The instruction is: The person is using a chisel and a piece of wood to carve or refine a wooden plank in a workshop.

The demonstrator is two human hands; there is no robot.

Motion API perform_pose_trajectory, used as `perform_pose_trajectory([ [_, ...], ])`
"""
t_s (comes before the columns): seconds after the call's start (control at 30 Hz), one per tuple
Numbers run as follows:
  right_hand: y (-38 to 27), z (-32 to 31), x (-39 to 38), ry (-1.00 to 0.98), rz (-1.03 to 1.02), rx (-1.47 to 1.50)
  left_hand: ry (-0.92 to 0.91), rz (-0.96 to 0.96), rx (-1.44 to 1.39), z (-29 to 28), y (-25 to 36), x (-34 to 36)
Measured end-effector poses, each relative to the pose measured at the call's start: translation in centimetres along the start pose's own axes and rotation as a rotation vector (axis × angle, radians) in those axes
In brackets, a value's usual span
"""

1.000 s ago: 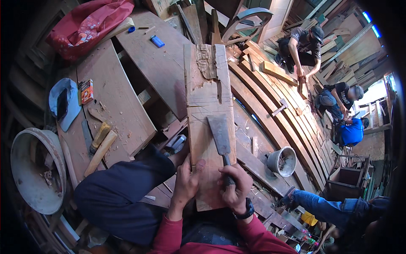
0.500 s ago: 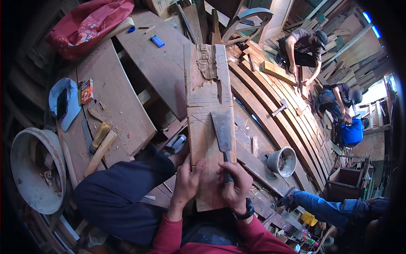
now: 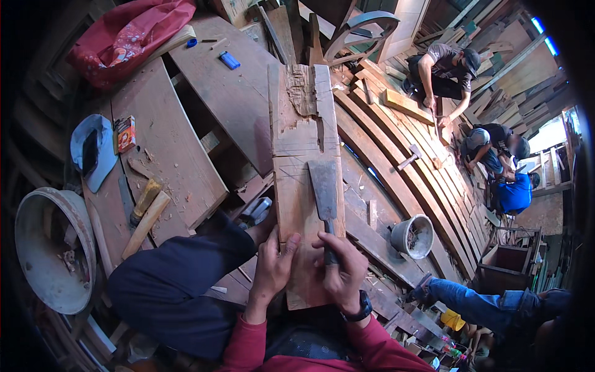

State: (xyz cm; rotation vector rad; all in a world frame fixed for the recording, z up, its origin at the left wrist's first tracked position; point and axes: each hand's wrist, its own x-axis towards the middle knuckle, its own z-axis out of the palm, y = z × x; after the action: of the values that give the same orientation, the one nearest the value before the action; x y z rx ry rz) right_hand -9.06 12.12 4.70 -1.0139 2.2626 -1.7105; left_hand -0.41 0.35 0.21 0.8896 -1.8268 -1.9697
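Observation:
A long reddish wooden plank point(image 3: 296, 155) with pencil lines and a chewed notch at its far end lies lengthwise in front of me, its near end over my lap. My right hand point(image 3: 341, 273) is shut on the handle of a broad flat metal chisel point(image 3: 325, 189), whose blade lies flat on the plank pointing away from me. My left hand point(image 3: 273, 266) presses on the plank's left edge, fingers spread, thumb on top. A dark watch sits on my right wrist. My knee in dark trousers point(image 3: 180, 279) is left of the plank.
A wooden mallet point(image 3: 145, 217) and a large grey basin point(image 3: 52, 248) lie at the left. A small grey bucket point(image 3: 412, 235) stands right of the plank. Curved timbers point(image 3: 396, 161) run to the right, where other people point(image 3: 443, 68) crouch at work. A red bag point(image 3: 124, 34) is at top left.
The chisel blade has shifted slightly toward me along the plank; my hands stay in nearly the same grip. The person at the upper right has bent lower over the timbers.

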Motion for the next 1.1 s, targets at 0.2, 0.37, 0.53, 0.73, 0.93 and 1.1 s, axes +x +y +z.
perform_pose_trajectory([
  [0.2, 0.7, -0.8, -0.5, -0.015, -0.077, 0.065, -0.003, 0.016, 0.024, -0.2, 0.4, -0.1],
  [0.37, 0.0, -0.2, 0.2, -0.009, -0.012, -0.005, 0.011, 0.032, -0.005, 0.0, -0.1, 0.0],
  [0.53, 0.1, -0.1, 0.1, -0.012, -0.046, 0.005, 0.024, 0.055, 0.021, 0.1, 0.0, 0.0],
  [0.73, 0.7, -0.8, -0.5, -0.009, -0.086, 0.107, -0.01, 0.032, 0.037, -0.2, 0.5, -0.1],
  [0.93, 0.6, -1.2, -0.5, -0.011, -0.154, -0.014, 0.021, 0.054, 0.016, -0.2, -0.1, 0.0],
  [1.1, 0.5, -0.7, -0.3, -0.019, -0.131, -0.066, 0.003, 0.032, 0.004, -0.1, 0.5, 0.0],
])
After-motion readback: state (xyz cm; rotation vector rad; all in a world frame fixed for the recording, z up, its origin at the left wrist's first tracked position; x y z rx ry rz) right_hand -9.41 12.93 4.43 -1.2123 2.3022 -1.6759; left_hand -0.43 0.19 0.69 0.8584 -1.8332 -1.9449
